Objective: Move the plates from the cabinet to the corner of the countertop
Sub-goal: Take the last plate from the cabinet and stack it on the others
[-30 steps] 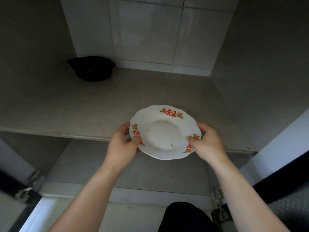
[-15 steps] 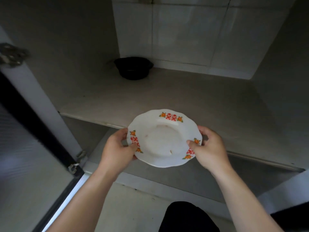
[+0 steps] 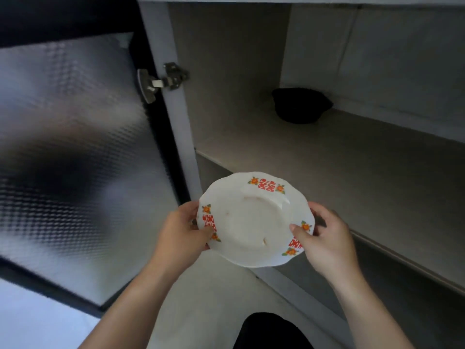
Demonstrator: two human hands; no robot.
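A white plate with a scalloped rim, red characters and orange flowers is held in the air just outside the open cabinet. My left hand grips its left rim, thumb on top. My right hand grips its right rim the same way. The plate is roughly level, in front of the cabinet shelf and below its front edge.
A black bowl sits at the back left of the shelf. The open cabinet door with textured glass stands to the left, hung on a metal hinge. A lower compartment lies under the shelf. Something dark, unidentifiable, shows at the bottom edge.
The plate has come out from the shelf edge towards me, still in both hands. My view has swung left, bringing the glass door and its hinge into sight.
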